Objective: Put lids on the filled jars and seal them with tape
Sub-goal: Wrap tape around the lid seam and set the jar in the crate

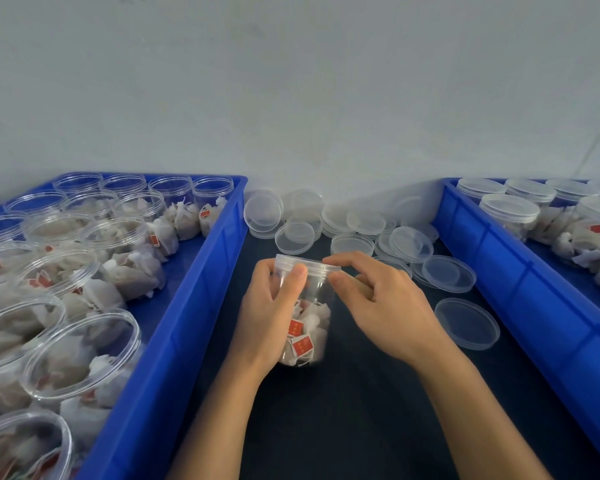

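Note:
A clear plastic jar (pixel 309 317) with white tea bags and red tags stands on the dark table between two crates. My left hand (pixel 271 306) grips its upper wall, thumb across the front. A clear lid (pixel 307 264) sits on the jar's mouth. My right hand (pixel 381 306) pinches the lid's right rim between thumb and forefinger. A brownish thing, maybe a tape roll, shows under its fingers (pixel 364 284); I cannot tell what it is.
The blue crate on the left (pixel 201 306) holds several open filled jars. At the right, another blue crate (pixel 520 282) holds several lidded jars. Loose clear lids (pixel 352 223) lie piled by the wall, two more (pixel 466 323) near the right crate.

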